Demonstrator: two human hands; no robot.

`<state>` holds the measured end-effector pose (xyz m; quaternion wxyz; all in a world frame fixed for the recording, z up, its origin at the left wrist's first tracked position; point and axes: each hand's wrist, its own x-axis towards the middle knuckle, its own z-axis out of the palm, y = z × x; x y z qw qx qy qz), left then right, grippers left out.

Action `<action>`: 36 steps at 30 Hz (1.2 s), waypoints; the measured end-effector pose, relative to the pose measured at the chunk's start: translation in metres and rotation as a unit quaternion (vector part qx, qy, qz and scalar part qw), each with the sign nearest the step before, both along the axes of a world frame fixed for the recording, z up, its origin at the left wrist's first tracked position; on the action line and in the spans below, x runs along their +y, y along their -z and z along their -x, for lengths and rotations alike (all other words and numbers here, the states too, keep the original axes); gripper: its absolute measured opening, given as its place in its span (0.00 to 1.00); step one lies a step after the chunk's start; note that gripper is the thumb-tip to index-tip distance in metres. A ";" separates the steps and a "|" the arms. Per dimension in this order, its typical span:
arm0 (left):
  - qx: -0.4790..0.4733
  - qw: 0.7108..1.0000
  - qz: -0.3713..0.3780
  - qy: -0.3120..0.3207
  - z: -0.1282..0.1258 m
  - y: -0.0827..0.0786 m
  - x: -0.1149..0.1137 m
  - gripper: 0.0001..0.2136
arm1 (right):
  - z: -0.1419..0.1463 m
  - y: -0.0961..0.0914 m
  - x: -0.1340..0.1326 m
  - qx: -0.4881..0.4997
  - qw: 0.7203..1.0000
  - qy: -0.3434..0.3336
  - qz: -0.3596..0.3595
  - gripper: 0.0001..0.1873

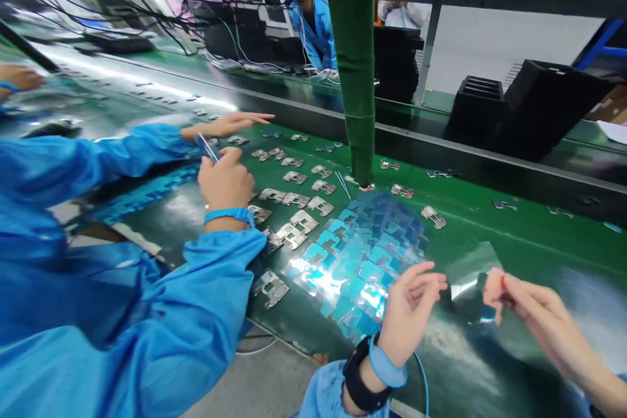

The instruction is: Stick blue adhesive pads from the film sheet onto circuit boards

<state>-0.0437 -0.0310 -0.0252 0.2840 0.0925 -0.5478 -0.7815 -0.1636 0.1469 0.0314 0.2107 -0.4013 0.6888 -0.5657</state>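
My left hand (410, 313), with a blue strap and a black band at the wrist, is raised at the near edge of a sheet of shiny blue cut pieces (360, 255). Its fingertips come together; whatever may be between them is too small to make out. Farther right, my right hand (543, 317) pinches a small pink cut piece (494, 290) between its fingertips. Clear film (473, 271) shows just behind this piece, between my two hands; whether it is attached to the piece I cannot tell.
Several silver metal plates (295, 199) lie left of the blue sheet, and tweezers (343, 184) near a green post (360, 78). At left, a co-worker's hand (226, 186) holds a thin tool. Black bins (548, 108) stand behind the bench's raised edge.
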 end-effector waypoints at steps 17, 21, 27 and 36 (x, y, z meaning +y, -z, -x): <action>-0.056 0.994 0.081 0.039 -0.004 0.013 -0.019 0.22 | 0.066 -0.010 0.153 0.250 0.846 0.457 -0.114 0.25; -0.057 0.984 0.130 0.107 -0.004 0.002 -0.010 0.19 | -0.001 -0.011 0.069 0.554 0.770 0.313 -0.047 0.05; -0.018 0.977 0.159 0.139 -0.005 -0.008 0.000 0.15 | -0.058 0.006 -0.015 0.769 0.636 0.050 0.020 0.07; -0.037 0.984 0.141 0.101 -0.009 -0.003 -0.002 0.13 | -0.028 -0.007 0.007 0.380 0.918 0.094 -0.060 0.20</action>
